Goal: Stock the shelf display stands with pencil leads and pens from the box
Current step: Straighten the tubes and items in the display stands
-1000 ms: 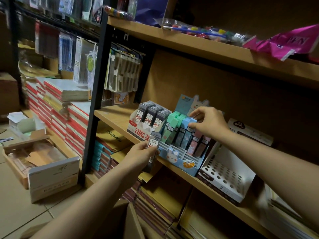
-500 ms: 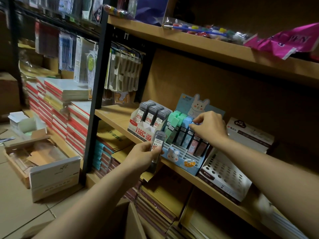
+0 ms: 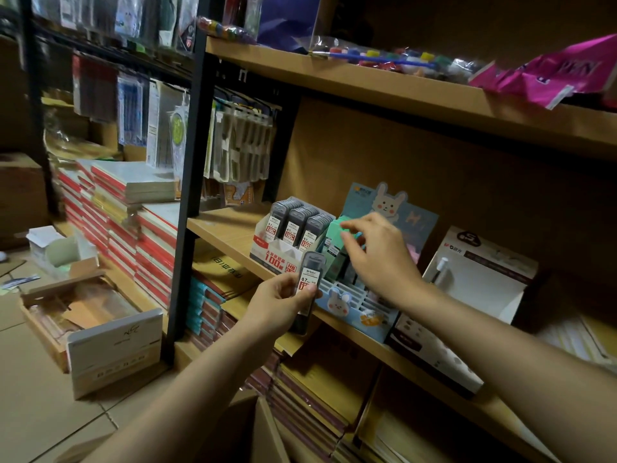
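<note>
Left hand fingers pinch a grey lead case; right hand fingers spread over the bunny stand. A nudge toward six o'clock could tip it off the shelf.

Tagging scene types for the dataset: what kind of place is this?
Likely a stationery shop or its stockroom: wooden shelves with pencil lead display stands, stacked notebooks, hanging packaged goods.
</note>
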`<state>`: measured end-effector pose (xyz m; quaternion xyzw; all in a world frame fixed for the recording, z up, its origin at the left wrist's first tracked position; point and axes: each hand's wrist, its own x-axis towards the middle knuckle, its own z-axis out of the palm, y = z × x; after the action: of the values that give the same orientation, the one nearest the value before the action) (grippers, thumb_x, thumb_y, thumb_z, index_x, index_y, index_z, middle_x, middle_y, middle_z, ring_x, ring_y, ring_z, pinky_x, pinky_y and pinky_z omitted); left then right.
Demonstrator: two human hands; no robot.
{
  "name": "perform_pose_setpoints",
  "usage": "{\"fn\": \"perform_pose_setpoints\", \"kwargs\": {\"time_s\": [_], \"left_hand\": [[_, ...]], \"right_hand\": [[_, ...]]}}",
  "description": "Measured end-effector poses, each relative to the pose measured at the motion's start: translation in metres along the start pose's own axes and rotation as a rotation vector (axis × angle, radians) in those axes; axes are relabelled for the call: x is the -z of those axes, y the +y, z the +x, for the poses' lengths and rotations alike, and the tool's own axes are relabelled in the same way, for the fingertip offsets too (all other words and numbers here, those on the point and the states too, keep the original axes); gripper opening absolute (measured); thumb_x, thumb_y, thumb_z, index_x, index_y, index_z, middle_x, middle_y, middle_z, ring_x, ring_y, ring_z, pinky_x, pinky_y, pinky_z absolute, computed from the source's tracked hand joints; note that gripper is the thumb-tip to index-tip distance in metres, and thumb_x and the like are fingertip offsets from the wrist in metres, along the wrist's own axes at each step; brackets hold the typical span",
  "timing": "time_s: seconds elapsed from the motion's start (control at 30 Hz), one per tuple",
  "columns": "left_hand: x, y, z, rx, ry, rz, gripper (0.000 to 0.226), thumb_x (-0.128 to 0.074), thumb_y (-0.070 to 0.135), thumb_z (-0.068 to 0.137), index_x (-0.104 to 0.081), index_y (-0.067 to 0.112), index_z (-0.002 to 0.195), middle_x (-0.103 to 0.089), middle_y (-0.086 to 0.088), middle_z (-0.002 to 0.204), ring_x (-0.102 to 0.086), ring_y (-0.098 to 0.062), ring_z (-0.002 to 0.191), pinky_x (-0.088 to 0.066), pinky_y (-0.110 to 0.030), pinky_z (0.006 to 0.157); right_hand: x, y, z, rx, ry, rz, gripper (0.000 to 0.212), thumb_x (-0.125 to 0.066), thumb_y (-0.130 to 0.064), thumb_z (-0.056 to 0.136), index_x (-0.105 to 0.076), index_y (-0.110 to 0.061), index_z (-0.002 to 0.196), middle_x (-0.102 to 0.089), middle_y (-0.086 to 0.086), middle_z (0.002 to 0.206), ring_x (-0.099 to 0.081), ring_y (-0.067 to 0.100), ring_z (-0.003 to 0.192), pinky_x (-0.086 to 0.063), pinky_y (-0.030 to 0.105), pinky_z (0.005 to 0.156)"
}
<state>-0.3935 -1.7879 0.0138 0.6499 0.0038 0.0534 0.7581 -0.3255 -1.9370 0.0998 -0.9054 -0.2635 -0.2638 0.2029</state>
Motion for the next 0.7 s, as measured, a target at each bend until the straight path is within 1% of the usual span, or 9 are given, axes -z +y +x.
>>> {"fn": "perform_pose_setpoints", "kwargs": {"time_s": [0.07, 0.13, 0.27, 0.4, 0.47, 0.5, 0.57, 0.63, 0.7], "left_hand": [[0.001, -0.001, 0.000, 0.010, 0.025, -0.004, 0.014, -0.059, 0.022, 0.094, -0.069, 0.016, 0.102, -0.072, -0.002, 0.099, -0.066, -0.022, 0.100, -0.053, -0.041, 0.090], [0.003, -0.002, 0.001, 0.023, 0.037, -0.008, 0.014, -0.059, 0.021, 0.094, -0.068, 0.016, 0.102, -0.072, -0.003, 0.102, -0.066, -0.022, 0.102, -0.051, -0.044, 0.095], [0.004, -0.004, 0.002, 0.041, 0.044, -0.025, 0.014, -0.058, 0.020, 0.094, -0.067, 0.016, 0.104, -0.070, -0.006, 0.107, -0.064, -0.024, 0.105, -0.049, -0.049, 0.098], [0.005, -0.004, 0.005, 0.036, 0.050, -0.033, 0.015, -0.058, 0.020, 0.094, -0.068, 0.017, 0.105, -0.072, -0.004, 0.106, -0.065, -0.022, 0.106, -0.049, -0.049, 0.099], [0.007, -0.005, 0.006, 0.032, 0.049, -0.040, 0.016, -0.059, 0.020, 0.094, -0.068, 0.017, 0.107, -0.072, -0.003, 0.106, -0.065, -0.022, 0.106, -0.049, -0.049, 0.099], [0.008, -0.006, 0.007, 0.030, 0.050, -0.044, 0.017, -0.059, 0.020, 0.094, -0.068, 0.017, 0.108, -0.072, -0.003, 0.106, -0.065, -0.022, 0.106, -0.049, -0.050, 0.099], [0.009, -0.006, 0.008, 0.020, 0.052, -0.050, 0.018, -0.058, 0.021, 0.094, -0.068, 0.018, 0.109, -0.073, -0.003, 0.105, -0.066, -0.022, 0.106, -0.050, -0.051, 0.098], [0.011, -0.004, 0.009, -0.003, 0.046, -0.050, 0.019, -0.058, 0.021, 0.095, -0.067, 0.018, 0.111, -0.073, -0.003, 0.104, -0.067, -0.023, 0.103, -0.051, -0.048, 0.096], [0.012, -0.002, 0.012, -0.042, 0.024, -0.035, 0.019, -0.057, 0.021, 0.096, -0.067, 0.018, 0.111, -0.073, -0.003, 0.102, -0.068, -0.021, 0.100, -0.055, -0.040, 0.085]], "right_hand": [[-0.002, 0.008, 0.007, -0.051, -0.011, -0.153, 0.033, -0.053, -0.028, 0.099, -0.064, -0.015, 0.127, -0.050, 0.000, 0.111, -0.051, 0.017, 0.104, -0.046, 0.035, 0.092], [-0.006, 0.014, 0.008, -0.046, -0.048, -0.282, 0.034, -0.054, -0.030, 0.097, -0.063, -0.021, 0.129, -0.048, 0.001, 0.114, -0.047, 0.021, 0.111, -0.041, 0.040, 0.097], [-0.015, 0.017, 0.005, 0.007, -0.017, -0.303, 0.040, -0.054, -0.031, 0.096, -0.056, -0.030, 0.136, -0.046, 0.000, 0.110, -0.044, 0.022, 0.109, -0.035, 0.039, 0.091], [-0.017, 0.016, 0.010, 0.000, -0.059, -0.403, 0.046, -0.052, -0.035, 0.096, -0.047, -0.032, 0.143, -0.044, 0.002, 0.111, -0.041, 0.023, 0.110, -0.034, 0.038, 0.091], [-0.017, 0.015, 0.011, 0.011, -0.056, -0.337, 0.047, -0.051, -0.034, 0.098, -0.045, -0.031, 0.145, -0.042, 0.000, 0.109, -0.043, 0.019, 0.105, -0.034, 0.032, 0.088], [-0.015, 0.013, 0.010, 0.017, -0.043, -0.235, 0.046, -0.050, -0.032, 0.099, -0.045, -0.028, 0.145, -0.041, -0.002, 0.107, -0.044, 0.015, 0.099, -0.034, 0.025, 0.084], [-0.014, 0.007, 0.010, 0.027, -0.024, 0.018, 0.040, -0.051, -0.028, 0.100, -0.053, -0.022, 0.139, -0.046, -0.005, 0.105, -0.048, 0.007, 0.089, -0.034, 0.014, 0.076], [-0.014, -0.002, 0.009, 0.041, -0.116, 0.164, 0.035, -0.055, -0.033, 0.098, -0.060, -0.024, 0.131, -0.057, -0.011, 0.107, -0.053, 0.003, 0.093, -0.036, 0.016, 0.079], [-0.016, -0.013, 0.009, 0.039, -0.287, 0.246, 0.036, -0.061, -0.039, 0.093, -0.061, -0.030, 0.128, -0.064, -0.017, 0.103, -0.059, 0.000, 0.089, -0.044, 0.019, 0.078]]}}
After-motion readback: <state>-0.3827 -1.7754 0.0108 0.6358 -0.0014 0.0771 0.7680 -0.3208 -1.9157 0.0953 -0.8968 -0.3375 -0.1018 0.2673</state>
